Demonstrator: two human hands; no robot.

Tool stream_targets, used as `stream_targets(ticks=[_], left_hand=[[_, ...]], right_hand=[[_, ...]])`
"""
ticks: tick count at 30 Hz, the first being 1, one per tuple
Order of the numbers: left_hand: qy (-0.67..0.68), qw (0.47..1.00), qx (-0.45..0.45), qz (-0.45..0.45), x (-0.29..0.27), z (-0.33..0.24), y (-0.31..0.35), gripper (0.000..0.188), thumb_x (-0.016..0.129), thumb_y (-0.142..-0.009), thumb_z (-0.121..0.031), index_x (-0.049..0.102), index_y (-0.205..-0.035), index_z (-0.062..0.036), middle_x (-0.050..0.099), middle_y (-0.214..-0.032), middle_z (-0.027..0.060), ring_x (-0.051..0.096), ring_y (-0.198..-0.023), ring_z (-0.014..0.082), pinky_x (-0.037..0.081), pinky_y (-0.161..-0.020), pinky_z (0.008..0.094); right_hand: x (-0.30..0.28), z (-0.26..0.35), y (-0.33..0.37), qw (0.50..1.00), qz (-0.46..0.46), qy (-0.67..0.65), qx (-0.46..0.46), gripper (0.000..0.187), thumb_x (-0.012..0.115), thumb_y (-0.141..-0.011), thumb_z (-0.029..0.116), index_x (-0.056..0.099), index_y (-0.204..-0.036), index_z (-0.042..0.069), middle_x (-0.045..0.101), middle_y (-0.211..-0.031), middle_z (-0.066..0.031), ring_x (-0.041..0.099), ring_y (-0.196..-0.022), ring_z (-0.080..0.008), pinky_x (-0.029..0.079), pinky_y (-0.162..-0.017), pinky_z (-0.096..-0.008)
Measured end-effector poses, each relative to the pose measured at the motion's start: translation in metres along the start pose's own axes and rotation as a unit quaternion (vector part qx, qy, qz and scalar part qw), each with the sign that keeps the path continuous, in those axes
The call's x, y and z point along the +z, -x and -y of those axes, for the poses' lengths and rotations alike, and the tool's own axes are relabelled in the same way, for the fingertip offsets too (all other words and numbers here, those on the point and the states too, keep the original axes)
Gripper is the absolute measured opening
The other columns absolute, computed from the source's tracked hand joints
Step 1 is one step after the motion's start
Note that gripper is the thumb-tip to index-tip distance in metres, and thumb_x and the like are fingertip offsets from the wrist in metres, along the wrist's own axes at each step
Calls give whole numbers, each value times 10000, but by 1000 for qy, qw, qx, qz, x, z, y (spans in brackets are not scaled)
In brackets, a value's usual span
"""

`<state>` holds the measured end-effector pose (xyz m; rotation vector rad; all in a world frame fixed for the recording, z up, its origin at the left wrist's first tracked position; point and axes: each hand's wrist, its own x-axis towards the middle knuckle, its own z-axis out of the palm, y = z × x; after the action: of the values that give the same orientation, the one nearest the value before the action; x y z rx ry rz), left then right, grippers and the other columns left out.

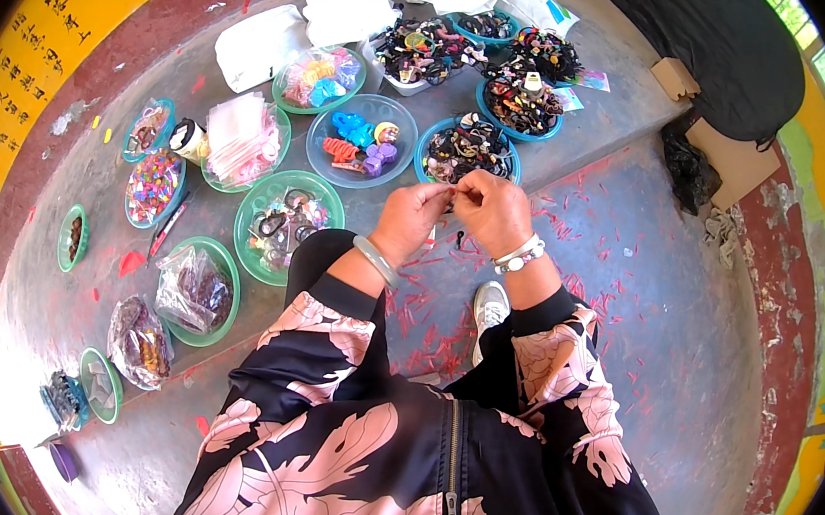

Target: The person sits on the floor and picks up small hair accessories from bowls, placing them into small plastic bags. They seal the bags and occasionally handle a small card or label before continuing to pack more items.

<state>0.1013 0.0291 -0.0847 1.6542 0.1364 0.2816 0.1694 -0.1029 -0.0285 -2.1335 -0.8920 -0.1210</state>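
My left hand [406, 219] and my right hand [494, 214] meet in front of me, fingertips pinched together. Between them is something small that I cannot make out; a short dark bit [460, 238] shows just below. Right beyond my hands, a blue basin [421, 150] holds a heap of dark hair ties [467, 147]. To its left, a clear bluish basin [319, 160] contains blue, red and purple pieces. Nearer my left forearm sits a green basin [241, 237] of small light pieces and dark loops.
More basins of dark hair ties [521, 103] stand farther back, beside white bags [262, 46]. At left are a bowl of colourful bits [154, 186], a pen [170, 224] and bagged brown items [140, 342]. Red scraps [430, 330] litter the lower floor around my shoe [491, 308].
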Motion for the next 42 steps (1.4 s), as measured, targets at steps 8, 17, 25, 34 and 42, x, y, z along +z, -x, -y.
stream_targets(ticks=[8, 17, 25, 34, 42], left_hand=[[-161, 985, 55, -10, 0, -11, 2, 228, 556, -844, -103, 593, -1037, 12, 650, -890, 126, 632, -809, 171, 484, -701, 261], [-308, 930, 197, -40, 4, -10, 4, 192, 538, -801, -52, 596, -983, -30, 622, -842, 146, 601, -762, 310, 477, -651, 347], [-218, 970, 105, -10, 4, -20, 4, 227, 526, -821, -63, 599, -1031, -18, 632, -875, 144, 620, -776, 254, 476, -678, 308], [102, 994, -19, 28, 3, -14, 3, 237, 470, -906, -132, 579, -1024, 42, 629, -922, 104, 609, -828, 149, 480, -739, 262], [282, 950, -126, 35, -3, -30, 5, 212, 460, -904, -100, 566, -1005, 53, 610, -978, 141, 603, -917, 199, 498, -828, 300]], right_hand=[[-5, -3, -1, 997, 50, -21, 54, 123, 597, -709, 181, 666, -776, 105, 624, -686, -123, 605, -633, -303, 482, -578, -373], [1, -7, 2, 995, 27, 89, -41, 114, 560, -705, 178, 636, -712, 94, 609, -669, -125, 592, -632, -329, 481, -567, -415], [-1, 1, 0, 996, -6, 78, -39, 98, 569, -671, 165, 615, -684, 79, 611, -694, -103, 588, -624, -324, 477, -556, -411], [-16, -17, -3, 992, 26, -91, 83, 95, 610, -658, 137, 651, -715, 74, 607, -629, -107, 595, -570, -238, 467, -548, -319], [-54, -45, 1, 897, 78, -371, 228, 101, 603, -732, 78, 637, -780, -5, 616, -651, -51, 572, -577, -108, 455, -541, -227]])
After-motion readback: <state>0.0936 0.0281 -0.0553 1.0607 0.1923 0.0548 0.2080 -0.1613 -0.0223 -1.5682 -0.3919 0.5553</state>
